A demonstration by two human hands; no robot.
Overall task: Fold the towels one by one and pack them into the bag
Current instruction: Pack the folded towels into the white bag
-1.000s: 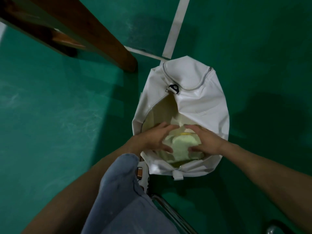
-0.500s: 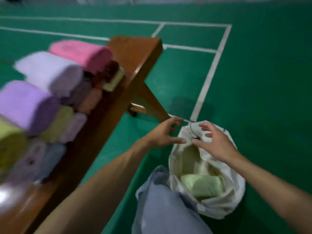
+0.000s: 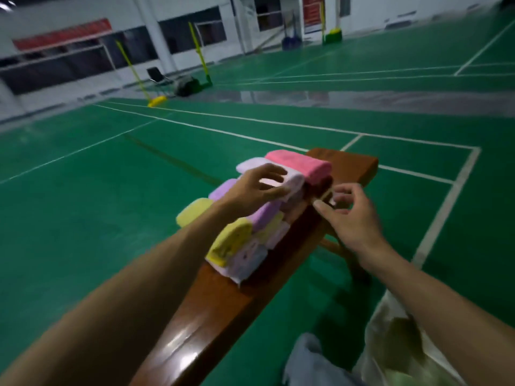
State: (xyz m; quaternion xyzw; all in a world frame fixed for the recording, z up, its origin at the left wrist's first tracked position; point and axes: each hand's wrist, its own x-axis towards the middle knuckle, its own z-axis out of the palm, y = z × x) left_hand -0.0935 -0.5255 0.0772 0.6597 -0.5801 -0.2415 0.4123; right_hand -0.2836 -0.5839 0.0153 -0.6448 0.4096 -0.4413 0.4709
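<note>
A wooden desk [image 3: 217, 307], brown and glossy, runs from 7 o'clock up toward 1 o'clock across a green court floor [image 3: 111, 190] marked with white lines. On its far half lie the rolled towels, stacked in rows side by side: a pink towel [image 3: 301, 164] at the 1 o'clock end, a pale lilac towel [image 3: 248, 164] just beside it, then a purple towel [image 3: 223, 189] and a yellow towel [image 3: 231, 240] toward 7 o'clock, with smaller, duller rolls packed beneath them along the desk's right edge. The left hand [image 3: 259, 185] is over the pale lilac towel, its grip spread, fingers apart and lightly bent, thumb toward the roll's near end; motion blur hides whether it touches. The right hand [image 3: 351, 215] is at 3 o'clock of the stack, at the end faces of the lower rolls, fingers half curled with the thumb pointing toward the towels; whether this grip pinches anything cannot be told. The white bag [image 3: 390, 344] stands on the floor at 5 o'clock, to the right of the desk, partly behind the right forearm, a pale green shape showing low at its edge. A grey-blue trouser knee [image 3: 306, 358] shows at 6 o'clock. On the far wall a red banner [image 3: 61, 34] at 10 o'clock and a red poster [image 3: 313, 9] at 12 o'clock carry writing too blurred to read; yellow net posts [image 3: 133, 71] stand below them.
</note>
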